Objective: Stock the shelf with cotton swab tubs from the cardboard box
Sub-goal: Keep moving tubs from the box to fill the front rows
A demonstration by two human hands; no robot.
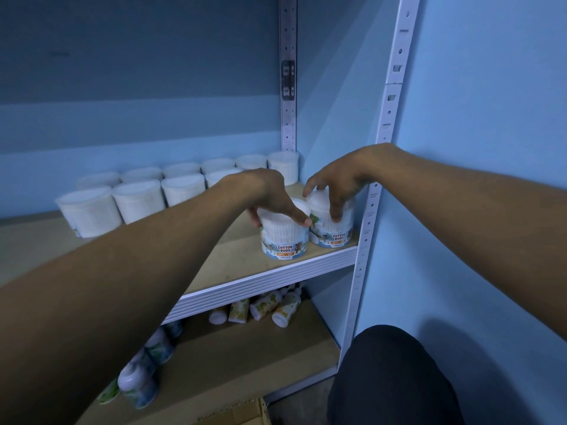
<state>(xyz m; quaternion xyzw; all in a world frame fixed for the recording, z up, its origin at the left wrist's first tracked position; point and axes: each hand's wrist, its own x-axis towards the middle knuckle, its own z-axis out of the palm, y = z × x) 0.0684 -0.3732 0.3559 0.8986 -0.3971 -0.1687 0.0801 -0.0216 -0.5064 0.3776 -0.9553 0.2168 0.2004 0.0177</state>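
Two clear cotton swab tubs labelled "Cotton Buds" stand side by side at the front right of the wooden shelf. My left hand grips the lid of the left tub from above. My right hand holds the top of the right tub, next to the shelf's right post. Two rows of several more tubs stand at the back of the same shelf, labels turned away. A corner of the cardboard box shows at the bottom edge.
A white perforated upright bounds the shelf on the right, another upright stands at the back. The lower shelf holds small bottles, some lying down. A blue wall is at right. My dark-clothed knee is at bottom right.
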